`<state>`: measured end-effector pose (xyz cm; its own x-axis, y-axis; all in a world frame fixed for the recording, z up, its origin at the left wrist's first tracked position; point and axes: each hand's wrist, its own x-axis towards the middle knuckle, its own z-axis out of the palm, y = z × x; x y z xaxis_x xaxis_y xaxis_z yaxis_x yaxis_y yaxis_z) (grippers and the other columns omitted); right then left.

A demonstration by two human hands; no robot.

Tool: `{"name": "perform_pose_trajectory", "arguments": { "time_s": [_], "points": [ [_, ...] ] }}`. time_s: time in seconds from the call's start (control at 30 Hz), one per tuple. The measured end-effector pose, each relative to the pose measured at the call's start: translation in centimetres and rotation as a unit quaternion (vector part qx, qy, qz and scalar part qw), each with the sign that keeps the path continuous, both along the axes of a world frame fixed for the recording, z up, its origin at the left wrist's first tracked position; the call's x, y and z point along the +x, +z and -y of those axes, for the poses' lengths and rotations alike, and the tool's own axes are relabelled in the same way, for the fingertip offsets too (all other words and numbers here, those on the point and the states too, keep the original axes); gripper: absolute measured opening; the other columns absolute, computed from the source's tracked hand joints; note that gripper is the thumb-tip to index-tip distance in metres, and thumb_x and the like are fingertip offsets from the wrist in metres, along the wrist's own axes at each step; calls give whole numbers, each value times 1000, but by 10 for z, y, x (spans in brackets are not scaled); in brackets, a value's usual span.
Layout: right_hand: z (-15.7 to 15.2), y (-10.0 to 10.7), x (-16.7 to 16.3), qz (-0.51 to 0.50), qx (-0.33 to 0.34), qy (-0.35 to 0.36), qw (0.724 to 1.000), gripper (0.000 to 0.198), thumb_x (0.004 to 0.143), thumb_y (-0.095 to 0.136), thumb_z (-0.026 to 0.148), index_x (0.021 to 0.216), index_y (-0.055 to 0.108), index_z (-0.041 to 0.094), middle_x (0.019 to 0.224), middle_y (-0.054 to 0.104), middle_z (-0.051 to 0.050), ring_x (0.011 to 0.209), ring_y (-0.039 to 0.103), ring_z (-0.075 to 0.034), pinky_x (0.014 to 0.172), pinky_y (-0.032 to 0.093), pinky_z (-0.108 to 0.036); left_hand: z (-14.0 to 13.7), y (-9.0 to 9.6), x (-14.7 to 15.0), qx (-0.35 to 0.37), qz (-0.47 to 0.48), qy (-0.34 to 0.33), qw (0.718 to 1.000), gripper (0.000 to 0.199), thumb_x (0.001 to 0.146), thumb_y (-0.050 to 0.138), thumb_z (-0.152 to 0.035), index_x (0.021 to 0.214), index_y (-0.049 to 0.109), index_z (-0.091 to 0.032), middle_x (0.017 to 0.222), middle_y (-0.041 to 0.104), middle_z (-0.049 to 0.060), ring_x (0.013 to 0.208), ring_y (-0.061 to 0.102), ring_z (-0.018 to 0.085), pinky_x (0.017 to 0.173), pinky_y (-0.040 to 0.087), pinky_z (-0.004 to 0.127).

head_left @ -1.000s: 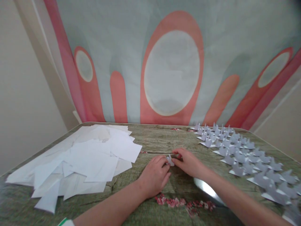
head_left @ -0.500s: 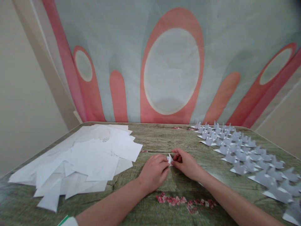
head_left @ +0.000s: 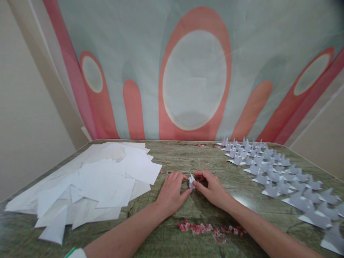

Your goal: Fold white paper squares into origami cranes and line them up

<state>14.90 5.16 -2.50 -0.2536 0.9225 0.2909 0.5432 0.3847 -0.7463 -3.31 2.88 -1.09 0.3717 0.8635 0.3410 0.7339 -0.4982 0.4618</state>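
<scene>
– Where's that little folded paper (head_left: 191,182) from where you stand?
– At or just over the worktop (head_left: 177,156), I can't tell which: three o'clock from the left hand (head_left: 171,193), nine o'clock from the right hand (head_left: 213,189), its peak pointing up toward twelve
– Which hand is nearer?
– The right, I'd say; its thumb lies against the paper, but whether its fingers pinch it I can't tell
– And the left?
– Thumb and forefinger spread, bracketing it; contact unclear. Loose sheets (head_left: 104,181) lie off at nine, folded figures (head_left: 271,190) at three
</scene>
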Motion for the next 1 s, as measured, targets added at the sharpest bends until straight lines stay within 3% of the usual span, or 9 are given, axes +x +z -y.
{"name": "perform_pose_trajectory", "arguments": {
  "time_s": [0.2,0.37,0.6,0.83,1.0],
  "points": [
    [1,5,0,-63,-34,17,997,30,89,35,36,84,60,19,76,63,-2,72,57,-16,67,42,-27,-1,2,0,-3,7,-11,1000,17,80,54,-26,97,51,-21,98,52,4,96,46,21,86,37,37],
    [2,4,-1,-82,-48,23,995,20,83,48,32,91,59,17,78,64,-2,72,58,-16,67,44,-27,-1,2,0,-4,23,-24,999,11,82,52,-26,91,54,-21,96,53,4,96,47,20,87,36,36],
    [6,9,-2,-84,-69,66,992,21,75,58,24,94,57,17,72,61,0,66,56,-14,64,45,-26,-1,3,0,-5,42,-35,998,11,79,56,-23,89,57,-20,98,52,5,99,47,21,88,37,36],
    [11,12,-4,-66,-34,62,995,15,79,55,24,93,59,20,70,58,0,64,52,-14,60,43,-25,0,7,1,-2,68,-56,996,11,78,56,-18,90,57,-20,100,52,5,100,46,19,89,37,34],
    [15,12,-6,-45,23,94,994,13,80,53,19,90,60,21,80,59,-1,72,54,-15,68,43,-26,0,6,1,7,59,-60,996,13,73,58,-13,85,57,-19,101,53,5,101,46,19,90,37,34]
  ]
}}
